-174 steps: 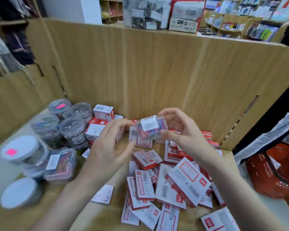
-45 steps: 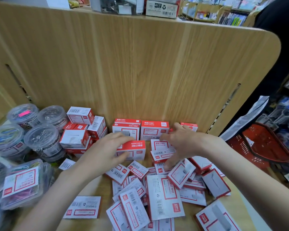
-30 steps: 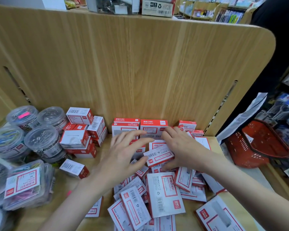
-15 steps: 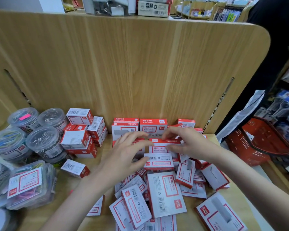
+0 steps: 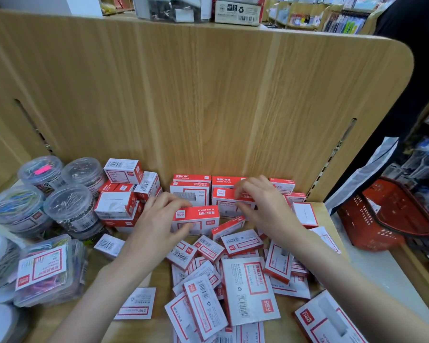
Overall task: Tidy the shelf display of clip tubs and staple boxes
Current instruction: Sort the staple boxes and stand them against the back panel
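On a wooden shelf (image 5: 97,276), the left hand (image 5: 156,226) grips a red-and-white staple box (image 5: 196,219) by its end, while the right hand (image 5: 263,209), fingers curled, pinches another staple box (image 5: 224,201) just behind it. Loose boxes (image 5: 248,290) lie scattered below both hands; clear clip tubs (image 5: 70,206) stand left of the left hand.

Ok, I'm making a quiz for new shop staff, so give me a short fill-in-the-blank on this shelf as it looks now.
1. The left hand grips a red-topped staple box that stands in front of the ____ back panel.
2. The round clip tubs stand to the ____ of the staple boxes.
3. The basket beside the shelf is ____ in colour.

Missing words: wooden; left; red
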